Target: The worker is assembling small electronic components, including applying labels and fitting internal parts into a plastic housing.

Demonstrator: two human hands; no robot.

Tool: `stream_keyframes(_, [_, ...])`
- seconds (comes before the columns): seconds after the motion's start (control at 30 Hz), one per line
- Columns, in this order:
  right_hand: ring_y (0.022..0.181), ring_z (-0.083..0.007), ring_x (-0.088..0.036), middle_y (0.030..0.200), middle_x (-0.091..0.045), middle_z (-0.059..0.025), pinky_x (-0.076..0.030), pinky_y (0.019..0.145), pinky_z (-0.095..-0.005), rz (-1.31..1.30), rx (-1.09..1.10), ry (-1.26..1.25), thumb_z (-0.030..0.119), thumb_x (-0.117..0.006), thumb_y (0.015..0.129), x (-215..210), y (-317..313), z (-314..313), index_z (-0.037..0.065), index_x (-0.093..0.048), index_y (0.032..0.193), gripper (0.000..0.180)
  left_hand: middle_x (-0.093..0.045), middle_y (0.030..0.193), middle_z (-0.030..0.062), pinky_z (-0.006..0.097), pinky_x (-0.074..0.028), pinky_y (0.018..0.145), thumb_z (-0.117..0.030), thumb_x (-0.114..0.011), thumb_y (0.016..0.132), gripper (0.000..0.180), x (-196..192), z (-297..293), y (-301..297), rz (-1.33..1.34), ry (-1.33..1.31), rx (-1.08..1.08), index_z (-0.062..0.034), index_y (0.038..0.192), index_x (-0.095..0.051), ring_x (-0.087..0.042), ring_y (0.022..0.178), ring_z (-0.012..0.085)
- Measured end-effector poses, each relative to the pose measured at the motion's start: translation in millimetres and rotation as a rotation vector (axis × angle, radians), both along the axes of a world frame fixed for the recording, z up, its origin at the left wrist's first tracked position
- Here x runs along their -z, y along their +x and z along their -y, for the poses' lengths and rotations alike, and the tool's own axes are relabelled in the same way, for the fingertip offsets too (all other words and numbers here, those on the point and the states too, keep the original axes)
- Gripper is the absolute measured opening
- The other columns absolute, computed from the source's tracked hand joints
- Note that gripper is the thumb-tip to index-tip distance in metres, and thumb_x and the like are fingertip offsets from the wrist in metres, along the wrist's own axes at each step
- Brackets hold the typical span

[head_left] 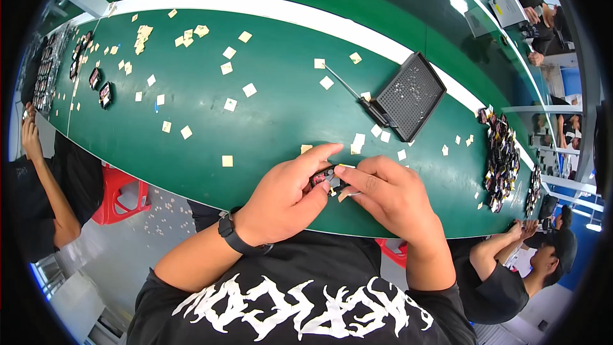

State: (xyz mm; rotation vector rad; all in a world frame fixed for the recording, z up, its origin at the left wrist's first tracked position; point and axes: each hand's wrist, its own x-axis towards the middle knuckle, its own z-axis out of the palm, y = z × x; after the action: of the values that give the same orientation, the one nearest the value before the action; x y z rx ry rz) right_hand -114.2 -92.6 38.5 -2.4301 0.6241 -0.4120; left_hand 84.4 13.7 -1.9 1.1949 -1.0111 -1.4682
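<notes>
Near the front edge of the table, my left hand (285, 193) is closed around a small black part (321, 176) with reddish and silvery areas; its exact kind is too small to tell. My right hand (397, 193) is closed on the same part from the other side, its thumb pressed on top. A small tan paper piece (345, 194) pokes out below the right fingers. Most of the part is hidden by my fingers. Just beyond my hands lie white paper squares (358, 142) on the green tabletop.
A black perforated tray (436, 93) with tiny bits in it stands beyond my right hand, a screwdriver (345, 81) by its left side. Black parts are heaped (501, 160) at the right; two more (105, 94) lie at the left. Other people sit on both sides.
</notes>
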Motion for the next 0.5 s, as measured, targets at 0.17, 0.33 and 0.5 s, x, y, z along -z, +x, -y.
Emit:
stream_keyframes(0.17, [0.066, -0.0165, -0.062, 0.084, -0.06, 0.0006, -0.051, 0.052, -0.0315, -0.022, -0.027, -0.144, 0.009, -0.08, 0.079, 2, -3, 3, 0.018, -0.077, 0.111, 0.034, -0.064, 0.115, 0.0099, 0.023, -0.048, 0.063, 0.01, -0.049, 0.097, 0.055, 2, -2, 1, 0.065, -0.02, 0.007, -0.0002, 0.15, -0.044, -0.054, 0.074, 0.0058])
stream_keyframes(0.33, [0.061, -0.0133, -0.061, 0.086, -0.068, -0.0032, -0.05, 0.052, -0.0291, 0.176, 0.132, 0.169, 0.0, -0.082, 0.078, 11, -1, -14, 0.008, -0.078, 0.102, 0.025, -0.066, 0.116, 0.0125, 0.025, -0.053, 0.068, 0.011, -0.049, 0.097, 0.053, 1, -1, -4, 0.06, -0.032, -0.023, 0.0003, 0.149, -0.045, -0.06, 0.079, 0.0082])
stream_keyframes(0.5, [0.061, -0.0043, -0.055, 0.089, -0.074, -0.0064, -0.044, 0.053, -0.0218, 0.177, 0.459, 0.661, -0.001, -0.081, 0.085, 13, 1, -40, 0.001, -0.076, 0.1, 0.016, -0.069, 0.119, 0.0167, 0.027, -0.056, 0.072, 0.011, -0.049, 0.096, 0.05, 5, -2, -8, 0.074, -0.056, -0.063, 0.0014, 0.145, -0.049, -0.066, 0.084, 0.0114])
